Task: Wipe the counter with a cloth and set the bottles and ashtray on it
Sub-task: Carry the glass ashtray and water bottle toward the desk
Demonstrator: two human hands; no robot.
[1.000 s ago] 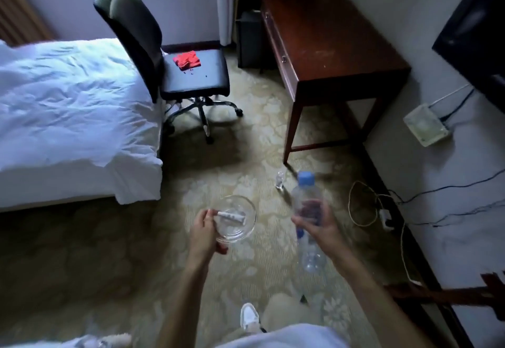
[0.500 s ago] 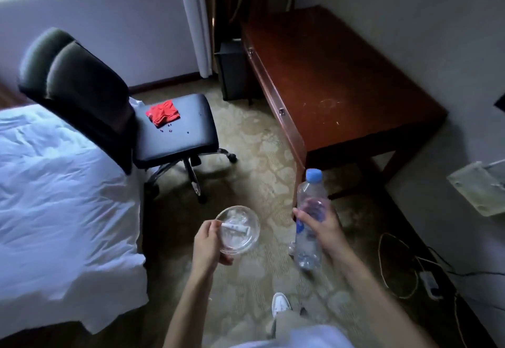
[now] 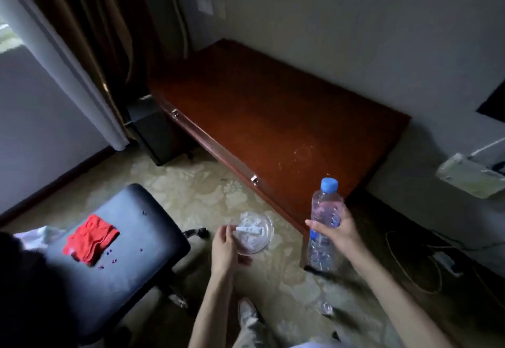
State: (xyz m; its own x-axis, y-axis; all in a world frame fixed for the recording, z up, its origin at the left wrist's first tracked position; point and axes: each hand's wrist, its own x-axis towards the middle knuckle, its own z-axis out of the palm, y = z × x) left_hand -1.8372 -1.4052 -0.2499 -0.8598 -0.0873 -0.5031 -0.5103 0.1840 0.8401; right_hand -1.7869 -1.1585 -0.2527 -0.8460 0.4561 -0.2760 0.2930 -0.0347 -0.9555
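Observation:
My left hand grips the rim of a clear glass ashtray with a cigarette butt lying in it, held above the carpet. A clear plastic water bottle with a blue cap stays upright in my right hand, just off the near corner of the dark red wooden counter. The counter top is bare, with a faint ring mark near its front. A folded red cloth lies on the black chair seat at the left.
A black box stands on the floor between the counter and the curtain. Cables and a power strip lie on the carpet at the right. A small glass object sits on the floor near my foot.
The view has closed in on the counter and turned right; the bed has left the frame. Both hands still carry the ashtray and bottle, now nearer the counter's corner.

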